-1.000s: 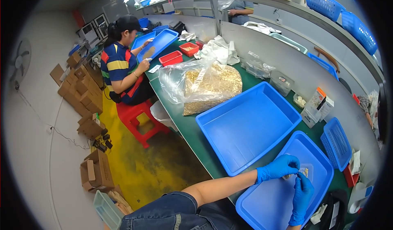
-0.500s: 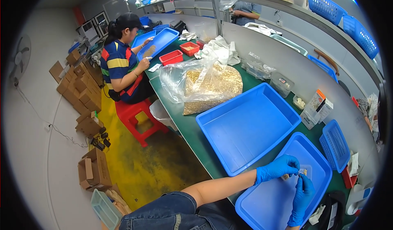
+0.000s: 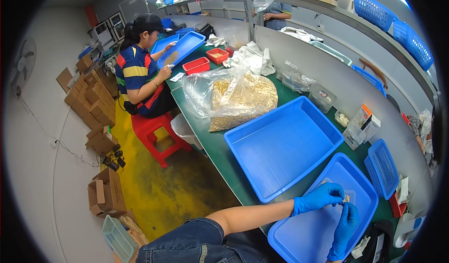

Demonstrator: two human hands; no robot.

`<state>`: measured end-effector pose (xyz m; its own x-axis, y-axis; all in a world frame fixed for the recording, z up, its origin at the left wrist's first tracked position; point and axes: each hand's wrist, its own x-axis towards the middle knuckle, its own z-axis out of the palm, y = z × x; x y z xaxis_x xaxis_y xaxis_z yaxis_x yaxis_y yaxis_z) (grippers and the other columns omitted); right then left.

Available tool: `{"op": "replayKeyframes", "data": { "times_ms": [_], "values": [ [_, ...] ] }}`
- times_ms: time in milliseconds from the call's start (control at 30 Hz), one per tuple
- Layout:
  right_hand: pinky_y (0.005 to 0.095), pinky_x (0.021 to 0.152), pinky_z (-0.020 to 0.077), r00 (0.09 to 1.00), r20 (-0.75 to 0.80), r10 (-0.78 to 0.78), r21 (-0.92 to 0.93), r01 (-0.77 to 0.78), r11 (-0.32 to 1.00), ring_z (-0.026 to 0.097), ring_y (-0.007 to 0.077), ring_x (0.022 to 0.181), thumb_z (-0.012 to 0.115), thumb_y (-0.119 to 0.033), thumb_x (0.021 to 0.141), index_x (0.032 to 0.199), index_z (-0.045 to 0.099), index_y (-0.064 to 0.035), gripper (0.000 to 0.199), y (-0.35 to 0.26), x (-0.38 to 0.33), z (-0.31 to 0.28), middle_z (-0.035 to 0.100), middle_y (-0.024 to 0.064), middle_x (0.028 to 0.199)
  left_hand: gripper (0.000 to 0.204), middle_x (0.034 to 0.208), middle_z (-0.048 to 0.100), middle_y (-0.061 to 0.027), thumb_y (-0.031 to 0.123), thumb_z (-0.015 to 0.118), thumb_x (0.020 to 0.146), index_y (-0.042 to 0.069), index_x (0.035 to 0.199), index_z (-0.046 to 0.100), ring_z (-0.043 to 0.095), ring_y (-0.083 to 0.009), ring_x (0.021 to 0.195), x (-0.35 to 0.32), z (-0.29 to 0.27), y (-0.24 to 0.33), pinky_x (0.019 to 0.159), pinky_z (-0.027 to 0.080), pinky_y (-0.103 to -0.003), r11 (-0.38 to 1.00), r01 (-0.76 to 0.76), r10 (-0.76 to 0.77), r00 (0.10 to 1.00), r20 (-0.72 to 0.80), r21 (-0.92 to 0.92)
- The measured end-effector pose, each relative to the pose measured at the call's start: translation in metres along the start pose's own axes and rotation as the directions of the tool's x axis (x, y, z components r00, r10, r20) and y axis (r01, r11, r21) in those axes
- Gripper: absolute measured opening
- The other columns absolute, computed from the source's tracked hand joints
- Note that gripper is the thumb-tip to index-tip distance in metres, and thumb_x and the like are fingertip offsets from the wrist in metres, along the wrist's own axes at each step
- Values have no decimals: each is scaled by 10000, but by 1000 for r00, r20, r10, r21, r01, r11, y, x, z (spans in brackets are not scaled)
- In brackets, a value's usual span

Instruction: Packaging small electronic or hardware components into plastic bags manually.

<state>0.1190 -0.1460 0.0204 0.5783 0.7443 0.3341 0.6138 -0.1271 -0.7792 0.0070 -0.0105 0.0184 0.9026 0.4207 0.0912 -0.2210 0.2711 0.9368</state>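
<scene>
Both my hands wear blue gloves and meet over the near blue tray (image 3: 299,232) at the lower right. My left hand (image 3: 318,197) pinches the top of a small clear bag (image 3: 346,197) with a few tan bits in it. My right hand (image 3: 343,229) comes up from below and its fingertips grip the same bag's lower edge. The bag hangs just above the tray's floor.
A larger blue tray (image 3: 280,146) lies beyond on the green table (image 3: 210,141), then a big clear sack of tan pieces (image 3: 236,97). A small blue basket (image 3: 382,167) and boxes (image 3: 361,125) stand right. A seated person (image 3: 140,73) works at far trays; cartons (image 3: 105,195) line the floor.
My hands have stayed over the near tray, shifting only slightly while handling the small bag. The seated person keeps working at the far tray.
</scene>
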Motion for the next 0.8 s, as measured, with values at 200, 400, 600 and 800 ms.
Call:
{"op": "replayKeyframes", "data": {
  "times_ms": [200, 400, 600, 800],
  "values": [
    [250, 593, 381, 1000, -22, 19, -48, -20, 999, 477, 113, 668, 554, -58, 891, 897, 590, -1, 68, -14, 1, 3, 536, 41, 795, 63, 837, 617, -84, 62, 579, 833, 19, 877, 572, 564, -113, 719, 4, 0, -13, 662, 468, -239, 996, -61, 61, 998, -1, -70],
    [238, 612, 388, 1000, -13, -5, -99, 4, 995, 478, 106, 679, 550, -52, 893, 889, 588, 2, 67, -14, 0, -1, 534, 43, 797, 65, 841, 616, -76, 65, 580, 834, 22, 882, 573, 565, -114, 736, 2, 1, -10, 679, 470, -244, 996, -51, 52, 999, 11, -75],
    [236, 616, 387, 993, 0, 117, 99, -116, 988, 457, 91, 676, 536, -53, 900, 907, 570, -2, 62, -12, 0, 7, 530, 32, 785, 73, 874, 624, -73, 66, 583, 834, 25, 895, 581, 575, -116, 803, 2, 0, -11, 719, 467, -239, 998, -60, 60, 998, -1, -32],
    [232, 628, 392, 989, 43, 139, 1, -139, 990, 467, 80, 699, 530, -64, 906, 932, 541, -12, 60, -5, 1, -5, 539, 22, 799, 80, 896, 624, -68, 64, 585, 834, 26, 904, 586, 571, -110, 848, 2, 1, -8, 761, 459, -233, 997, -80, 80, 997, -6, 17]
  ]
}}
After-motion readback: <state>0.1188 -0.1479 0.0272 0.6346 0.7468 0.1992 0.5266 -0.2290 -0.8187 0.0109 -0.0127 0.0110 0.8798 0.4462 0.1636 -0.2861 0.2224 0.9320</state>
